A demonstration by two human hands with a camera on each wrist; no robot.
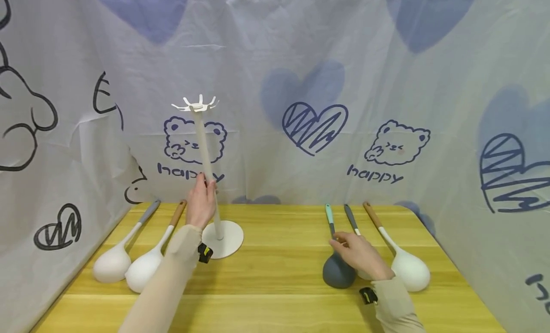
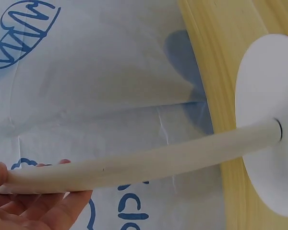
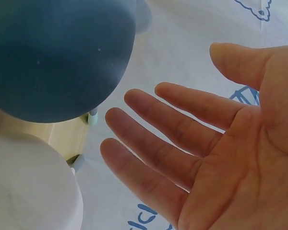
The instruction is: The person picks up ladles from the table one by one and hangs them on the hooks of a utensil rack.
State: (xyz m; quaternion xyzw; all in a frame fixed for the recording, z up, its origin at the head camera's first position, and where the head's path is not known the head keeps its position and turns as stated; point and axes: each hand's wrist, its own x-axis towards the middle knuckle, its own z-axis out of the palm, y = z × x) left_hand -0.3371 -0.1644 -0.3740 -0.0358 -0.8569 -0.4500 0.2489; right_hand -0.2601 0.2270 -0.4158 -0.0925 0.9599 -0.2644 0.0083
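Observation:
My left hand (image 1: 202, 201) grips the pole of a white utensil stand (image 1: 205, 151), its fingers behind the pole and thumb in front in the left wrist view. The stand has a ring of hooks on top and a round base (image 2: 264, 158). On the right, my right hand (image 1: 358, 252) hovers over a dark ladle (image 1: 337, 272) with a teal handle end. Its fingers (image 3: 158, 148) are extended and spread, with nothing in them, beside the dark bowl. A grey-handled white ladle (image 1: 351, 218) lies partly hidden beneath this hand.
Right of that hand lies a white ladle with a brown handle (image 1: 410, 271). Two more white ladles, one grey-handled (image 1: 112, 265) and one brown-handled (image 1: 143, 272), lie at the left. A printed cloth (image 1: 275, 60) encloses the back and sides of the wooden table (image 1: 275, 295).

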